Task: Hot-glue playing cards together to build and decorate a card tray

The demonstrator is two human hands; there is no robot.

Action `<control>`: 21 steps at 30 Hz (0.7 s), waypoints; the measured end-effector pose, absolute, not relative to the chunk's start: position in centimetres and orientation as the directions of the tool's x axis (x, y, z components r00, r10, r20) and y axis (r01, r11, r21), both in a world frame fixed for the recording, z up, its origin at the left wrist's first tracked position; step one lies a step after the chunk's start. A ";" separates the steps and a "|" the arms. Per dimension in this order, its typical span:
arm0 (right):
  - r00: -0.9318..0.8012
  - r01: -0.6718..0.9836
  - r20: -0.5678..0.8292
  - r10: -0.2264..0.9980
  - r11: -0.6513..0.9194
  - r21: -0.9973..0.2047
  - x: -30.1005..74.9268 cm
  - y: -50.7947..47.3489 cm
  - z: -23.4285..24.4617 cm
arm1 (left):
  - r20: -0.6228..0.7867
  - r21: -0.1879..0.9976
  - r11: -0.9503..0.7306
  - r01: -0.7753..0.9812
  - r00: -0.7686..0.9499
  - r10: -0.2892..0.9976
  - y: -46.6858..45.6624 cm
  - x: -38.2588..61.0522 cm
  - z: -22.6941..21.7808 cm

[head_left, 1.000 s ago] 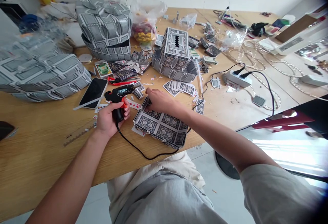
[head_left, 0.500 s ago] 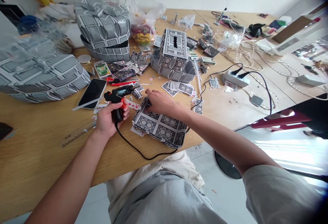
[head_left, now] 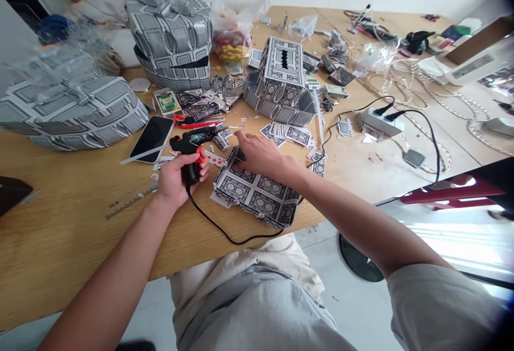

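My left hand (head_left: 176,177) is wrapped round the handle of a black glue gun (head_left: 191,142) with an orange trigger, its nozzle pointing right and its black cord trailing toward me. My right hand (head_left: 259,155) rests with fingers stretched out on the far left edge of a flat panel of patterned playing cards (head_left: 257,193) at the table's near edge. Loose cards (head_left: 287,134) lie just beyond it.
A phone (head_left: 151,136) lies left of the glue gun. Card-covered box shapes (head_left: 281,80) and domes (head_left: 172,35) stand behind. A power strip (head_left: 377,123) with cables sits right. A ruler (head_left: 128,200) lies near my left wrist. The wooden table (head_left: 60,233) holds much clutter.
My right hand's fingers have stretched out over the panel's far edge. The view has shifted slightly; the glue gun stays in my left hand.
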State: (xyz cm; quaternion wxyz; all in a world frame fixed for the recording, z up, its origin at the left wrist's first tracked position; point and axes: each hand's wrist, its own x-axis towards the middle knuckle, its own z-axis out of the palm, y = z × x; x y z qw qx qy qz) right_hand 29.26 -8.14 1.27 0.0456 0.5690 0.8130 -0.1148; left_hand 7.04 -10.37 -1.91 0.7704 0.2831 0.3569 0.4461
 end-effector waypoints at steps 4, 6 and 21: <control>-0.333 0.942 -0.217 0.918 0.312 -0.124 29.4 -7.9 1.0 | -0.306 0.745 0.449 -0.493 0.347 0.887 -10.4 7.0 -1.9; -0.322 0.945 -0.211 0.923 0.300 -0.130 29.5 -7.9 1.1 | -0.304 0.747 0.446 -0.492 0.345 0.888 -10.4 7.0 -1.8; -0.332 0.932 -0.220 0.917 0.282 -0.229 31.9 -10.0 1.2 | -0.263 0.806 0.393 -0.442 0.328 0.907 -10.3 7.0 -1.7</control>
